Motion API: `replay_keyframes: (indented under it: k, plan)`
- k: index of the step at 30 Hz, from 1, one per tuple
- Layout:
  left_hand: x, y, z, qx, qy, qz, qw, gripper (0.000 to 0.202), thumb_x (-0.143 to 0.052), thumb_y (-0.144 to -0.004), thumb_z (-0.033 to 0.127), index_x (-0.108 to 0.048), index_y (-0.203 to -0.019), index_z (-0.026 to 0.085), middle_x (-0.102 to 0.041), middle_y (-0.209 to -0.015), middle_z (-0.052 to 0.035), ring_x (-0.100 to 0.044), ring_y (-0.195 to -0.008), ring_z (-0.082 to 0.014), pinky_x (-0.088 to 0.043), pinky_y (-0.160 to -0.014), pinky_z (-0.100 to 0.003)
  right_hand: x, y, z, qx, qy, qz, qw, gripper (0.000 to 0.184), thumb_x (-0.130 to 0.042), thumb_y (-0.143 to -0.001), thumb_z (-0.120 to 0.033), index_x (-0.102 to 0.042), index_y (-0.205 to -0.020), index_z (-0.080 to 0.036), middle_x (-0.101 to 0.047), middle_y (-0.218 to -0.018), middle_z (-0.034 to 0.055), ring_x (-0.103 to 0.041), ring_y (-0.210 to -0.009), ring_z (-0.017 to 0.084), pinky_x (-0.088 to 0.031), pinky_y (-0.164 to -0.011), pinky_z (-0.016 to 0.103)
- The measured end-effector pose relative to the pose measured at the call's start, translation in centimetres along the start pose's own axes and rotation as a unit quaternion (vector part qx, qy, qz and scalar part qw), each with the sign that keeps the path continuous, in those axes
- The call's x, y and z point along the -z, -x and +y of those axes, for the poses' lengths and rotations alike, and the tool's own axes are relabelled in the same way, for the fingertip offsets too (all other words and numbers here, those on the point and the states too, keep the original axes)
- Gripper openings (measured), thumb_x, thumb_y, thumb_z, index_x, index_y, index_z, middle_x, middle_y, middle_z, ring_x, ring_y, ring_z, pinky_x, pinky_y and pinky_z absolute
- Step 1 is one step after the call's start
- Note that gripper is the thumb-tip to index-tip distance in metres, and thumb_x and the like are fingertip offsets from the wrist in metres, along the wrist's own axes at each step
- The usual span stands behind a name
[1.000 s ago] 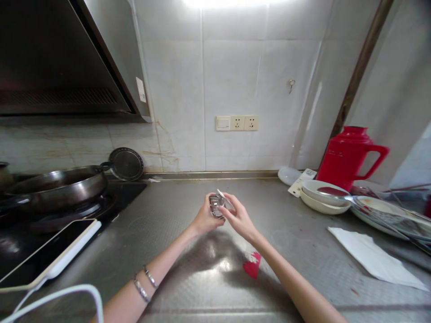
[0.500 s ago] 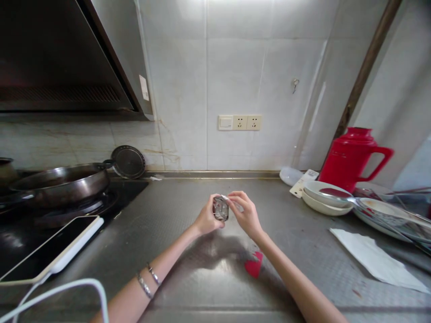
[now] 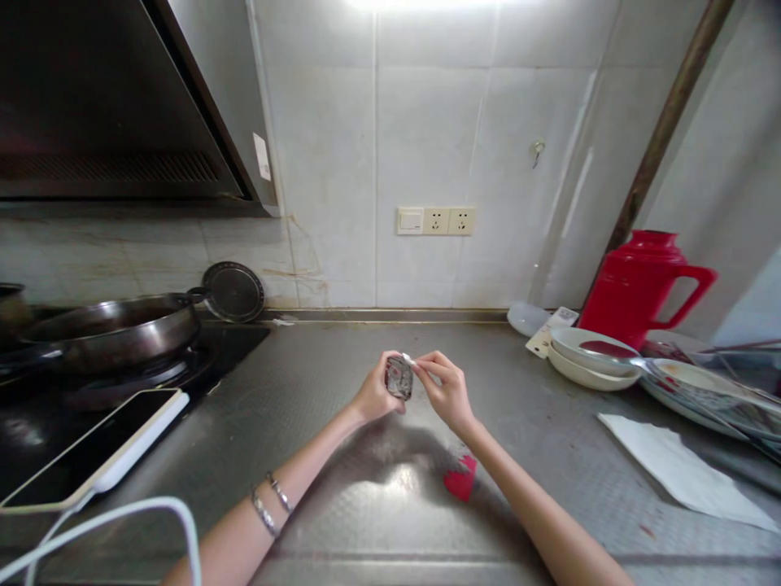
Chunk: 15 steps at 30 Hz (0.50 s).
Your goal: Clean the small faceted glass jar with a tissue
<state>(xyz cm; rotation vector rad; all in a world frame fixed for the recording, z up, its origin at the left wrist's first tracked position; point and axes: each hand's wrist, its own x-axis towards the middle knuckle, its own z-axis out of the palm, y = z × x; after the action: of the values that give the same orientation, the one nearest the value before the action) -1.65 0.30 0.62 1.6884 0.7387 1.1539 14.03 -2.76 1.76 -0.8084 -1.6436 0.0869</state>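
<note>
Far left, we log a pan (image 3: 128,338) on the black stove (image 3: 30,427), with a phone (image 3: 85,457) nearer us and a white cable (image 3: 146,506) below it. Mid-counter, we find the left hand (image 3: 372,397), two bracelets (image 3: 263,513) on its forearm, fingers curled round a small glassy object (image 3: 399,378) held up over the steel counter (image 3: 317,366). At that object's upper edge, a white bit (image 3: 407,359), material unclear to us, sits pinched in the fingertips of the right hand (image 3: 448,392). Below: a red scrap (image 3: 460,480). Rightward, we note stacked bowls (image 3: 589,374), a red thermos (image 3: 631,285) behind, and white paper (image 3: 683,472).
</note>
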Motion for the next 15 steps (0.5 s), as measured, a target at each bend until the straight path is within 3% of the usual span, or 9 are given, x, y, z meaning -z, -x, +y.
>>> replay_keyframes:
  k: [5,10,15]
  plan:
    - [0.26,-0.17,-0.25,0.011,0.001,0.030,1.000,0.081,-0.073,-0.035,-0.005,-0.044,-0.106,0.022,-0.057,-0.086,0.0030,-0.052,-0.069,-0.0108,-0.039,-0.061,-0.021,-0.19,0.21,-0.47,0.011,-0.014,-0.009,1.000,0.022,-0.053,-0.090,-0.029,-0.071,-0.081,-0.020,-0.062,-0.073,0.0044,-0.059,-0.068,0.016,-0.048,-0.061,0.026]
    - [-0.05,0.02,-0.20,-0.003,-0.001,0.007,1.000,0.081,-0.075,-0.037,-0.001,-0.045,-0.109,0.022,-0.058,-0.086,0.0030,-0.052,-0.069,-0.0111,-0.039,-0.060,-0.020,-0.15,0.12,-0.33,-0.003,0.000,0.021,1.000,0.022,-0.053,-0.089,-0.028,-0.070,-0.078,-0.020,-0.063,-0.072,0.0042,-0.060,-0.067,0.016,-0.048,-0.062,0.026]
    - [-0.12,-0.05,-0.21,0.012,-0.017,0.031,0.999,0.078,-0.074,-0.038,0.000,-0.044,-0.107,0.021,-0.056,-0.082,0.0041,-0.051,-0.064,-0.0095,-0.039,-0.058,-0.020,-0.26,0.35,-0.04,0.014,0.005,0.010,1.000,0.020,-0.053,-0.089,-0.025,-0.071,-0.080,-0.020,-0.063,-0.073,0.0044,-0.060,-0.067,0.015,-0.049,-0.061,0.026]
